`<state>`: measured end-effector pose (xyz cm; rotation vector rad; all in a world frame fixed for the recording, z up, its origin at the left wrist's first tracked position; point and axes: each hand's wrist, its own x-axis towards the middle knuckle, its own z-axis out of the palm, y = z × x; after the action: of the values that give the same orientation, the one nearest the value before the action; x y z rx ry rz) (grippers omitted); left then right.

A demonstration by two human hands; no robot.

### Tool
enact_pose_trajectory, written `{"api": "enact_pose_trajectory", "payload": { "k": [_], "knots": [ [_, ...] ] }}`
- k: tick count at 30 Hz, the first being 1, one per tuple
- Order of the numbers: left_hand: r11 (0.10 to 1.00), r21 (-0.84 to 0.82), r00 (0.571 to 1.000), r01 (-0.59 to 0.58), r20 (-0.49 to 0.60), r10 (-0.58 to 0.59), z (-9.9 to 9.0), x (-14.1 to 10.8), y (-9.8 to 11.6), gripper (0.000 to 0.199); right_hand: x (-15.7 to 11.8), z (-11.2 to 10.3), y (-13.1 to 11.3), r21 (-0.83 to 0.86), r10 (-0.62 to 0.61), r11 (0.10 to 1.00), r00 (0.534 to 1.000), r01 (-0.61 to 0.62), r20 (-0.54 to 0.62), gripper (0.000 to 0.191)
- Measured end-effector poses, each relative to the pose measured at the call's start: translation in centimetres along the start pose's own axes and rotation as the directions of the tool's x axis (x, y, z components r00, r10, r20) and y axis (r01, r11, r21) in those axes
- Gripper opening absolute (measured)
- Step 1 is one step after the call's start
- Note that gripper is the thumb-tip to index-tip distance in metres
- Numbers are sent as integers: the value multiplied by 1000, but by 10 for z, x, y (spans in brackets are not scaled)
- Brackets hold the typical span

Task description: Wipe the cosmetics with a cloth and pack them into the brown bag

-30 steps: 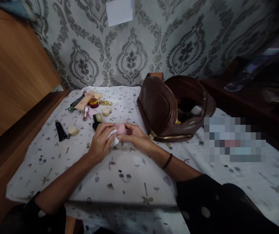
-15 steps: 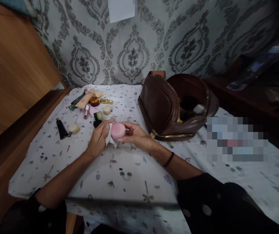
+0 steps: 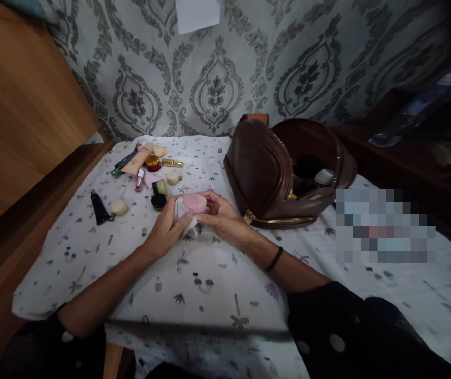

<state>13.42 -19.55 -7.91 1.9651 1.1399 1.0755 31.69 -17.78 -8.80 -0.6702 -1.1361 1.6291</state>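
Between my two hands is a round pink jar (image 3: 194,203), tilted so its flat top faces up. My right hand (image 3: 225,218) grips its right side, fingers behind and thumb in front. A crumpled white tissue (image 3: 188,225) is pressed against the jar's left and front side by my left hand (image 3: 170,223), whose thumb lies over it. The hands hover over the cloth-covered table (image 3: 209,273). Just left of my left hand sits a small black-lidded jar (image 3: 158,201), with a squat greenish jar (image 3: 159,187) touching it.
An unzipped brown leather bag (image 3: 262,168) stands at the right with items inside. Back left lie a beige tube (image 3: 138,159), a red gold-lidded jar (image 3: 153,163), and a gold lipstick tube (image 3: 172,163). A black tube (image 3: 99,208) lies farther left. A wooden panel (image 3: 23,79) borders the left.
Both hands have turned the pink jar so its top tilts upward. My left hand and the tissue have shifted right around its side, uncovering the black-lidded jar.
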Motion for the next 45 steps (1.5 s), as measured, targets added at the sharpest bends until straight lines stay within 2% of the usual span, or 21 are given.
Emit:
{"api": "enact_pose_trajectory", "payload": {
  "k": [4,7,12,16,20,23,28,32,34,37,41,45],
  "knots": [
    [999,-23,999,-24,-25,24,0,1,-3,42,-1,1,-2,-13,-6,1000,1000,6,12,54],
    [998,-34,996,-45,-81,42,-2,3,-2,35,-2,1,-5,45,57,997,997,-59,46,54],
    [996,-87,988,14,-151,-27,-6,6,2,34,-4,1,-6,135,128,980,980,-149,152,58],
    [996,-85,965,25,-259,-46,-7,10,0,19,-6,3,-5,108,154,977,960,-183,235,60],
    [998,-57,937,35,-344,-53,-6,12,-6,15,-7,4,-2,96,142,981,960,-169,240,64],
    [992,-109,958,66,-271,-94,-7,11,-7,19,-7,4,-2,90,138,982,962,-163,235,65],
    [913,-365,970,182,-87,-228,-9,11,-1,33,-6,5,-5,86,103,989,979,-119,174,61],
    [788,-587,980,188,64,-187,-10,10,3,49,-3,4,-6,103,79,991,995,-85,62,57],
    [753,-631,983,184,102,-154,-12,11,2,55,-2,3,-6,110,73,991,997,-74,16,60],
    [806,-577,991,129,50,-122,-13,11,-3,57,-1,1,-5,129,66,990,997,-60,-48,60],
    [913,-405,992,46,-93,-91,-14,9,-7,42,1,-2,-5,166,66,985,989,-45,-129,50],
    [963,-266,981,34,-178,-83,-10,5,0,32,1,-2,-6,165,52,986,992,-33,-113,44]
  ]
}}
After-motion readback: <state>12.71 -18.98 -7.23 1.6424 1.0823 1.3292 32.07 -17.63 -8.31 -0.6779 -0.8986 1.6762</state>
